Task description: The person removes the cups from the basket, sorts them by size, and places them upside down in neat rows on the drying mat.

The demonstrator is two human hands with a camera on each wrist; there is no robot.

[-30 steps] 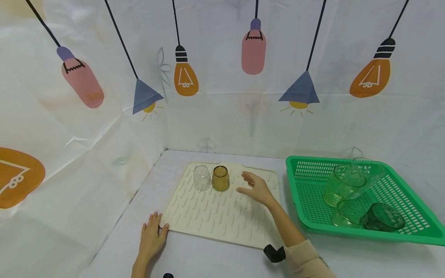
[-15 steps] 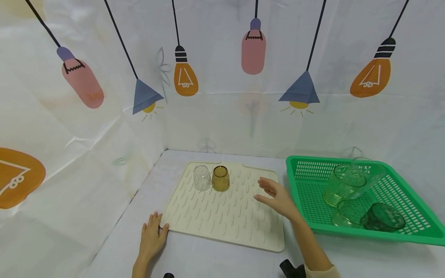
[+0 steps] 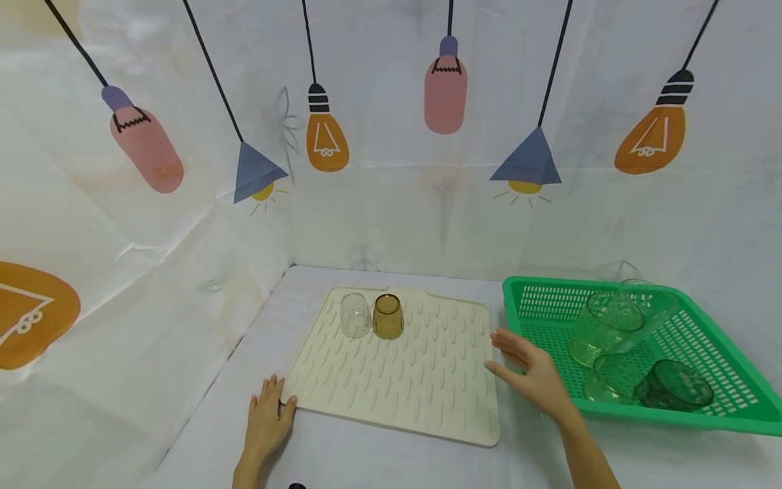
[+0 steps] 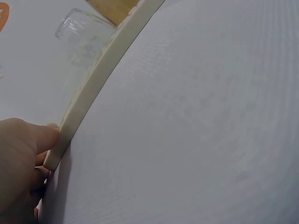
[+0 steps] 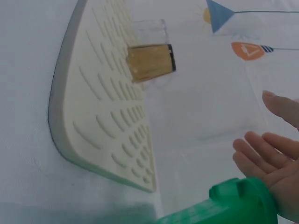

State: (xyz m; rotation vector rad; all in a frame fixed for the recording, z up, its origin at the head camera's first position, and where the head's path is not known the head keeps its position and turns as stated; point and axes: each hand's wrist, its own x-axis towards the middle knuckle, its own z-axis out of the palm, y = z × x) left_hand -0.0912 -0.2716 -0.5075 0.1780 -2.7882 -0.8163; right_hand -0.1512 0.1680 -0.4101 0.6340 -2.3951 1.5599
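Note:
A cream ridged drying mat [image 3: 391, 380] lies on the table. Near its far left part stand a clear glass [image 3: 355, 315] and an amber glass [image 3: 387, 316], both upside down, side by side. My left hand [image 3: 267, 418] rests at the mat's near left corner, thumb [image 4: 46, 137] touching the edge and fingers extended along the side. My right hand [image 3: 534, 373] is in the air between the mat and the green basket [image 3: 519, 333], with nothing between its spread thumb and fingers. In the basket, a yellowish glass [image 3: 589, 339] and a dark glass [image 3: 679, 387] lie among other clear glasses.
The basket's near rim [image 5: 243, 200] is close below my right hand in the right wrist view. A white sheet printed with lamps [image 3: 403, 224] hangs behind and to the left. White cloth [image 3: 379, 462] covers the table.
My right hand has moved right, from beside the amber glass, across the mat to the basket's left side. My left hand and the glasses stay in place.

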